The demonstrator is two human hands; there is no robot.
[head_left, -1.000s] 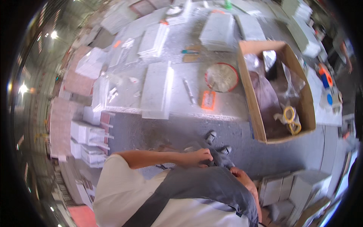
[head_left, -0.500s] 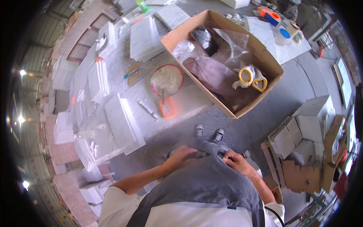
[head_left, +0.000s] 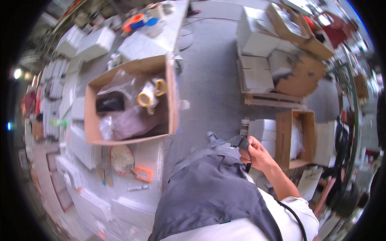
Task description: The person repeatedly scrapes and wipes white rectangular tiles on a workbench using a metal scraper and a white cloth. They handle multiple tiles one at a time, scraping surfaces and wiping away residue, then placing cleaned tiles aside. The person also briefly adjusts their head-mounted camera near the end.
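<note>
My right hand (head_left: 260,154) is closed at waist height, to the right of my body. Its thumb and fingers pinch a bunched dark grey edge of the apron (head_left: 209,188) that I wear. A dark strap end hangs just below those fingers. My left hand does not show; the apron and my body fill the area where it could be. One dark sneaker (head_left: 212,136) shows on the floor beyond the apron.
An open cardboard box (head_left: 172,108) with plastic bags, cloth and yellow-rimmed gloves stands on the work table at left. Near it lie a round tub (head_left: 122,159), an orange block (head_left: 143,174) and a marker (head_left: 138,188). Stacked cartons (head_left: 257,72) and another open box (head_left: 283,140) stand at right.
The view has swung to the right, so the box and table now sit further left. My left hand has gone out of view. My right hand has drawn the apron edge outward.
</note>
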